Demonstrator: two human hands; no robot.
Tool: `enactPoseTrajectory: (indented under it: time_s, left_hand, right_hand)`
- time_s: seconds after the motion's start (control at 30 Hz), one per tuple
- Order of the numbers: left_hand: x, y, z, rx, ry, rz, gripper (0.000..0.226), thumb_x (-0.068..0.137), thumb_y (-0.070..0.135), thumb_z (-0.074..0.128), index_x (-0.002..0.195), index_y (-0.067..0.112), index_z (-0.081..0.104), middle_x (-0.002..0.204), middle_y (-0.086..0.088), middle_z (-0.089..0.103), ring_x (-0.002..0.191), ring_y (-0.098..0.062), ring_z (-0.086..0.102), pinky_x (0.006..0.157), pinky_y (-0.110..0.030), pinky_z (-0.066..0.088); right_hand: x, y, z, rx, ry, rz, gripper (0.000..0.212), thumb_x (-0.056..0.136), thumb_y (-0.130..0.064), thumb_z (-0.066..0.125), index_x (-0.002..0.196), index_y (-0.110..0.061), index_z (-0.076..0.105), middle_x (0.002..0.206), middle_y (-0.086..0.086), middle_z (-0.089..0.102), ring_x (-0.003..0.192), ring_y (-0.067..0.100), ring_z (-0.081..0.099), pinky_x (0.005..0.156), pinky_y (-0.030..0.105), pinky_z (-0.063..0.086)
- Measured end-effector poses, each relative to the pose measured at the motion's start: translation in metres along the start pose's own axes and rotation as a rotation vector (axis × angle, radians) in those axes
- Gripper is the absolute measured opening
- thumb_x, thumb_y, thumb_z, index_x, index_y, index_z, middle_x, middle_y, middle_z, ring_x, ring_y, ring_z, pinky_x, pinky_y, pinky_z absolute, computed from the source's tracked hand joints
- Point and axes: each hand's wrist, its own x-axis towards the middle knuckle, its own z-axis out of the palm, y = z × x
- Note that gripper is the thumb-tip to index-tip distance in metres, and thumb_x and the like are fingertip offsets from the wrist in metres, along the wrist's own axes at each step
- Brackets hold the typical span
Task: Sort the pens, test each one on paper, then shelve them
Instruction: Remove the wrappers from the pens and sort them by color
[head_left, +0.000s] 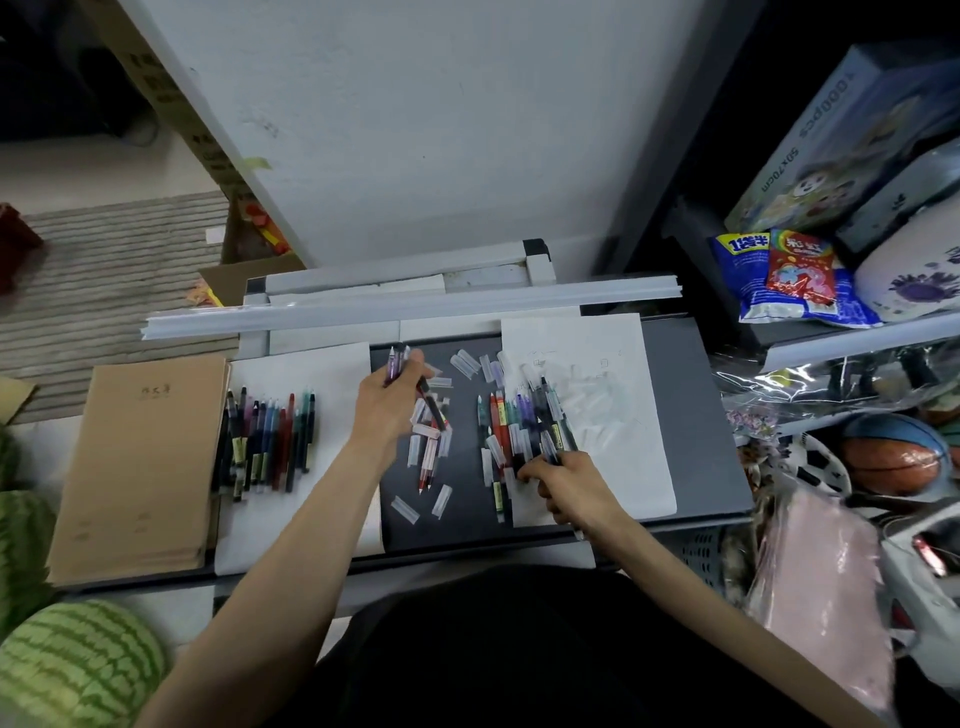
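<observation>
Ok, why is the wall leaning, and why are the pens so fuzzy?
Head view: the wide lens tips apart the sides of the wall panel; head view: everything is a bit soft, so you can't read the labels on the pens; head view: glare streaks the plastic wrap on the right.

Right fingers (529, 474) half hidden among pens (514, 423), brown pad (140, 478) writing illegible

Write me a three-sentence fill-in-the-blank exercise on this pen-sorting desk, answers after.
Among the pens in the left hand, the one pointing away from the person is ____.
The right hand grips into the jumbled pen pile on a sheet of ____.
The neat row of pens lies beside the ____ notebooks.
Answers: purple; paper; brown.
</observation>
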Motion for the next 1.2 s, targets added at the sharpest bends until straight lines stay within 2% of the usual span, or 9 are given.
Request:
enactPoseTrajectory:
  time_s: [0.13,0.2,0.3,0.4,0.53,0.73,0.83,1.03,1.2]
  left_hand:
    - [0.001,-0.012,-0.029,-0.239,-0.023,-0.11,0.039,0.105,0.045,0.057,0.093,0.011,0.072,0.073,0.004,0.058,0.046,-0.009,0.025,0.039,-0.021,0.021]
    - [0.002,-0.024,-0.044,-0.341,-0.014,-0.182,0.039,0.107,0.044,0.053,0.086,0.013,0.065,0.07,0.002,0.054,0.045,-0.01,0.031,0.04,-0.022,0.024]
    - [-0.002,-0.041,-0.063,-0.453,0.02,-0.289,0.039,0.109,0.041,0.051,0.08,0.016,0.059,0.066,0.001,0.058,0.049,-0.011,0.049,0.047,-0.026,0.04]
    - [-0.008,-0.063,-0.084,-0.647,0.03,-0.367,0.039,0.11,0.037,0.048,0.078,0.015,0.054,0.065,-0.001,0.057,0.059,-0.016,0.054,0.062,-0.032,0.045]
    - [-0.021,-0.079,-0.098,-0.702,0.01,-0.399,0.044,0.113,0.041,0.039,0.078,0.015,0.049,0.062,-0.003,0.051,0.063,-0.021,0.05,0.068,-0.034,0.046]
    - [-0.029,-0.098,-0.119,-0.752,0.036,-0.405,0.041,0.112,0.042,0.041,0.081,0.017,0.049,0.061,0.0,0.048,0.057,-0.017,0.046,0.061,-0.031,0.041]
    - [-0.032,-0.103,-0.12,-0.76,0.061,-0.423,0.041,0.112,0.041,0.041,0.08,0.016,0.048,0.06,0.0,0.047,0.056,-0.017,0.045,0.06,-0.031,0.04]
    - [-0.031,-0.113,-0.122,-0.769,0.079,-0.437,0.04,0.111,0.041,0.044,0.081,0.016,0.05,0.062,0.0,0.048,0.057,-0.017,0.045,0.06,-0.031,0.04]
    - [-0.03,-0.116,-0.119,-0.78,0.092,-0.447,0.04,0.111,0.041,0.045,0.081,0.016,0.05,0.061,0.001,0.049,0.053,-0.015,0.045,0.059,-0.03,0.04]
  right_hand:
    - [-0.001,-0.011,0.014,-0.232,-0.033,-0.155,0.022,0.092,-0.021,0.062,0.072,-0.017,0.053,0.057,-0.002,0.045,0.05,0.015,0.038,0.05,0.029,0.031]
    - [0.0,-0.022,0.024,-0.552,-0.033,-0.354,0.022,0.094,-0.027,0.059,0.073,-0.022,0.058,0.066,-0.008,0.059,0.061,0.014,0.053,0.06,0.031,0.042]
    - [0.009,-0.044,0.04,-1.027,-0.075,-0.665,0.016,0.094,-0.034,0.053,0.102,-0.033,0.067,0.09,-0.008,0.073,0.084,0.018,0.068,0.072,0.035,0.055]
    - [0.022,-0.067,0.065,-1.463,-0.218,-0.907,0.027,0.097,-0.026,0.049,0.119,-0.033,0.062,0.105,0.0,0.074,0.097,0.028,0.069,0.074,0.037,0.052]
    - [0.031,-0.082,0.086,-1.776,-0.337,-0.991,0.036,0.101,-0.02,0.046,0.133,-0.034,0.054,0.116,0.002,0.073,0.099,0.031,0.07,0.068,0.034,0.039]
    - [0.037,-0.077,0.099,-1.993,-0.393,-1.145,0.042,0.103,-0.016,0.045,0.144,-0.025,0.042,0.096,0.003,0.069,0.082,0.029,0.069,0.064,0.035,0.043]
    - [0.038,-0.08,0.108,-2.071,-0.398,-1.182,0.045,0.1,-0.013,0.045,0.144,-0.02,0.041,0.087,0.003,0.069,0.071,0.028,0.059,0.061,0.034,0.039]
    - [0.043,-0.089,0.11,-2.1,-0.392,-1.158,0.025,0.1,-0.021,0.05,0.123,-0.01,0.05,0.084,0.006,0.071,0.074,0.033,0.068,0.061,0.038,0.049]
    - [0.048,-0.091,0.108,-2.02,-0.389,-1.09,0.023,0.102,-0.032,0.051,0.111,-0.011,0.05,0.088,0.007,0.071,0.076,0.035,0.07,0.06,0.037,0.045]
